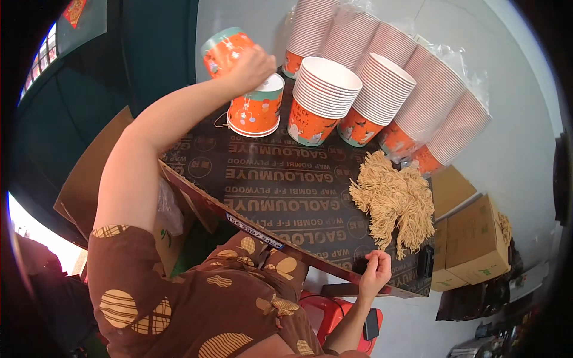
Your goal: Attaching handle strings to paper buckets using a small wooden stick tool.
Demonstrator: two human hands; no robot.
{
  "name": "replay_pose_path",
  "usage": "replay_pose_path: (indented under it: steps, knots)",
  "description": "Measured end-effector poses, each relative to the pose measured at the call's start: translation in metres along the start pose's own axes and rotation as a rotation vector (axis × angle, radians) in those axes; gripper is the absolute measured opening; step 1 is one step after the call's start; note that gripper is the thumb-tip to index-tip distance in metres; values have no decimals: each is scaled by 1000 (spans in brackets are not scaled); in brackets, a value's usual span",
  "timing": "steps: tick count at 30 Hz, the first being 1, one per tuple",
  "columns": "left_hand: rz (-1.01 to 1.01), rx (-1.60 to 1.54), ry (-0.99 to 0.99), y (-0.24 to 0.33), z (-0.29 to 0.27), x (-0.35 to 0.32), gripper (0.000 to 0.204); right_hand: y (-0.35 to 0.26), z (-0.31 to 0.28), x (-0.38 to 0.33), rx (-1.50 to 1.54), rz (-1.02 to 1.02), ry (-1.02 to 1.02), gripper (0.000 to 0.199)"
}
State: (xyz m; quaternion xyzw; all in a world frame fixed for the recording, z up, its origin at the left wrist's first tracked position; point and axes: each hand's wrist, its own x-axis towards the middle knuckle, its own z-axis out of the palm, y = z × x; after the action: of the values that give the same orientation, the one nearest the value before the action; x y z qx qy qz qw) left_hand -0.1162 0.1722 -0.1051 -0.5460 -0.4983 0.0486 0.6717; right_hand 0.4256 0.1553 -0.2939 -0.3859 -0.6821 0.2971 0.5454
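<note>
Left hand [253, 67] raised over far-left corner of dark board [280, 179], fingers curled shut round rim of an orange paper cup [224, 51], cup tilted on its side in the air (mouth facing away, up-left). Directly under: short stack of same cups [256, 112], upright, near board's left edge; little spare room there.

Centre: taller cup stacks [325, 95] leaning, bases on board, more stacks in clear plastic sleeves [441, 101] behind, propped along far edge. Keeps middle of board bare.

Right: heap of tan string loops [395, 203], apart from cups, within reach of rt hand.

Right hand [376, 273] at near edge, fingers bent, pinching something small – cannot tell what. Cardboard boxes [474, 241] beyond right edge.
</note>
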Motion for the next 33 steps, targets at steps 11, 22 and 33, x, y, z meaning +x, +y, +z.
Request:
replay_pose_path:
  steps: [11, 22, 33]
  knots:
    - [2, -26, -529, 78, -45, 61, 17, -7, 4, -2, -81, -28, 20, 8]
    - [-209, -178, -124, 92, -57, 34, 7, -13, 11, -1, -223, -110, 8, 7]
    - [103, -204, -283, 106, -60, -15, 16, -7, 13, -2, -282, -157, -3, 7]
